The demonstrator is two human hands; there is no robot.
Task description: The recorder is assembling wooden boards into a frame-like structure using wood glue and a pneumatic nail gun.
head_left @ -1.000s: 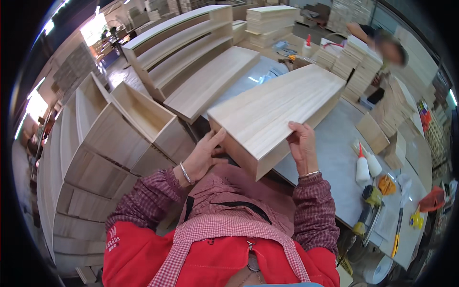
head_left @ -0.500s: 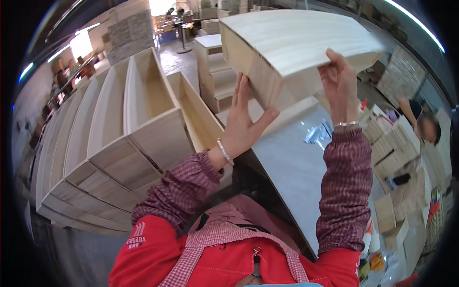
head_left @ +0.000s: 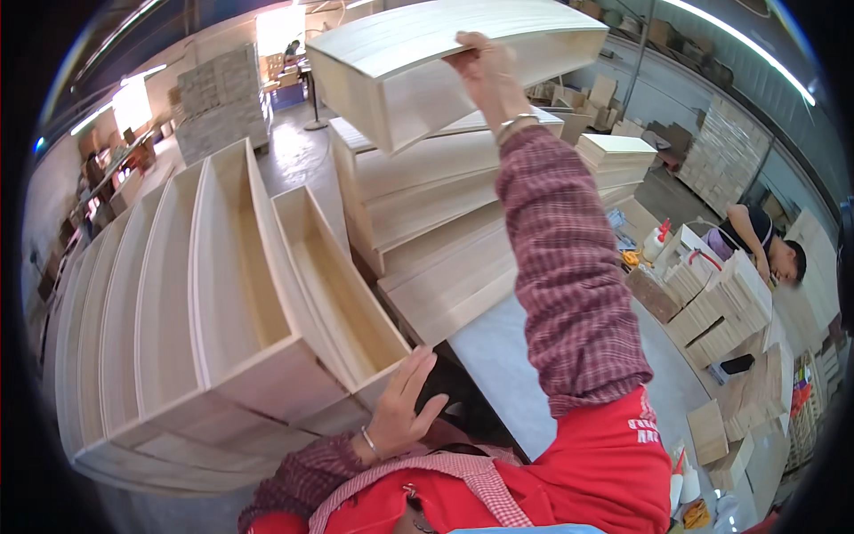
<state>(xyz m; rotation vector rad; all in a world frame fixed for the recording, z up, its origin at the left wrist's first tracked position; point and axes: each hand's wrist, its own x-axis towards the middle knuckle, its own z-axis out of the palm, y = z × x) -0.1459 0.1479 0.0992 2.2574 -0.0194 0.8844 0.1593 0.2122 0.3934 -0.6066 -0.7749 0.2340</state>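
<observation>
On my feed, open wooden boxes crowded the left, and a stack plus a grey table filled the middle. The long box, bare pale wood, was up over that stack, my right hand pinching its top edge; my left hand was spread and loose.

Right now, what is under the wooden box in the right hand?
In this view, stacked wooden boxes show below the held wooden box. It covers part of the stack's top, so what lies there, and whether they touch, cannot be seen.
</observation>
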